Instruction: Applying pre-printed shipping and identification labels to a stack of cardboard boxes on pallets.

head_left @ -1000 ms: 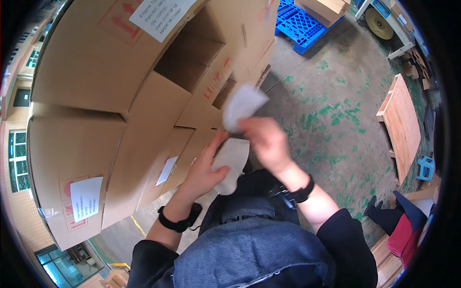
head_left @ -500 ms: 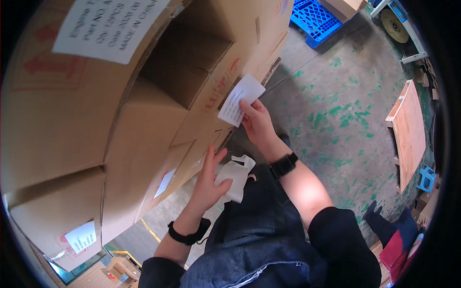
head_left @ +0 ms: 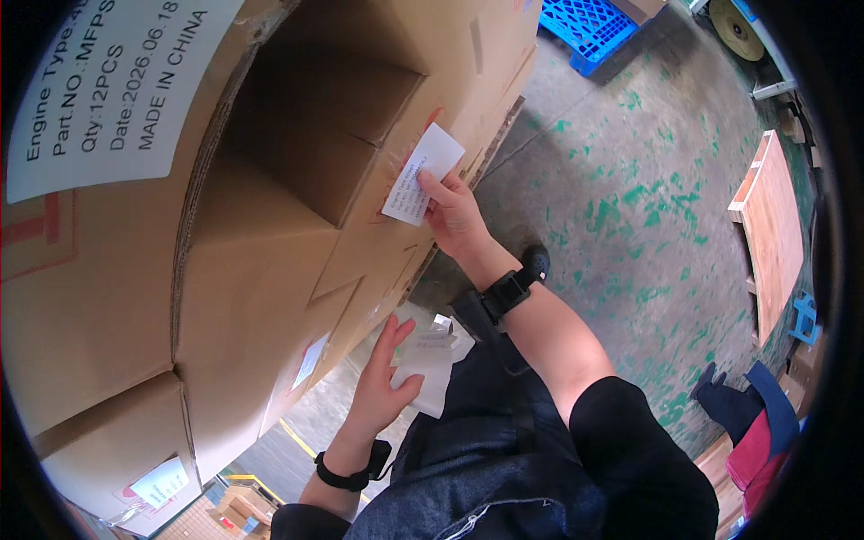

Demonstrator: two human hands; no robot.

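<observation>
Between the thumb and fingers of my right hand [head_left: 459, 216] is a printed white label [head_left: 439, 153]. It lies close against or just in front of the side of a brown cardboard carton [head_left: 360, 234]; whether it touches is unclear. Lower down, my left hand [head_left: 376, 382] has its index and middle fingers stretched out, while its thumb lies at the edge of white label sheets [head_left: 430, 373]. These sheets hang from that hand over my dark clothing; its other fingers are hidden. A large printed label [head_left: 108, 90] is on the nearest carton, upper left.
Stacked cartons fill the left, with a deep gap [head_left: 297, 126] between them. Smaller labels [head_left: 310, 360] mark lower cartons. On the green-flecked floor are a blue plastic pallet [head_left: 589, 36], a wooden board [head_left: 769, 234] and a blue stool [head_left: 804, 317]. Another person's legs [head_left: 733, 409] show at lower right.
My right hand has moved left with the label, nearer the carton side. My left hand has dropped slightly with the sheets. The view has shifted, and the large label appears bigger.
</observation>
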